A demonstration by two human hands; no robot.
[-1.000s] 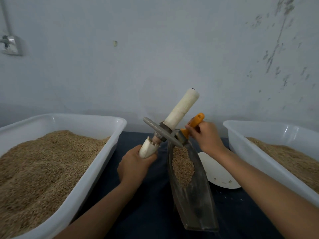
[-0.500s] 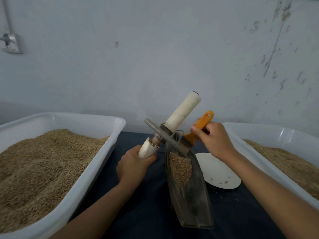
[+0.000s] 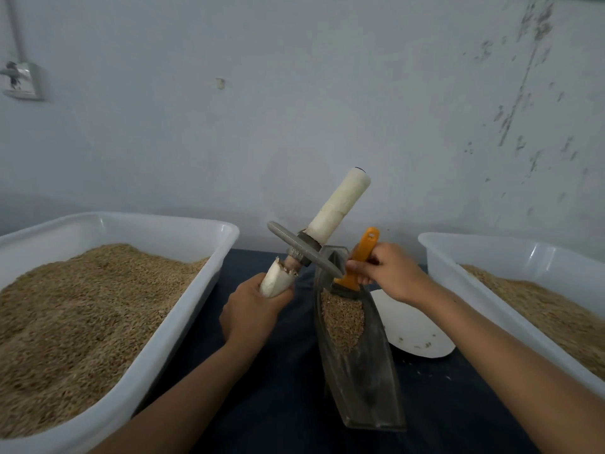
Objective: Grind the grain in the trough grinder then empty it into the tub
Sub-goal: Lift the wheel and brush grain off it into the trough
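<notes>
Far left: a white tub (image 3: 183,319) heaped with husked grain, standing on the dark surface (image 3: 281,381)

Next along: left hand (image 3: 253,314) wrapped around the lower pale grip of the grinding wheel's axle (image 3: 339,204), fingers curled tight about it; wheel (image 3: 304,249) lifted clear, tilted, hanging above the far end of the trough and not down in its channel

Centre: metal trough grinder (image 3: 363,375) lying lengthwise on the surface, narrow end away, a small heap of grain (image 3: 342,321) gathered in its far half, near half scraped bare

Right of that: right hand (image 3: 391,275) gripping an orange-handled scraper (image 3: 361,257), fingers closed around the handle, blade set at the far edge of the grain heap

Beside the trough, partly under the right forearm: a white plate (image 3: 415,332) carrying a few stray kernels

Far right: a second white tub (image 3: 484,260), also holding grain

Step in hand, by the look of it: rolling paused, grain being raked together within the trough. Cannot tell from the kernels how finely ground, nor which tub is meant to receive them

Next move likely calls for setting scraper and wheel aside, or keeping the wheel well off the channel, then lifting the trough level and tipping it over a tub rim without spilling onto the surface
</notes>
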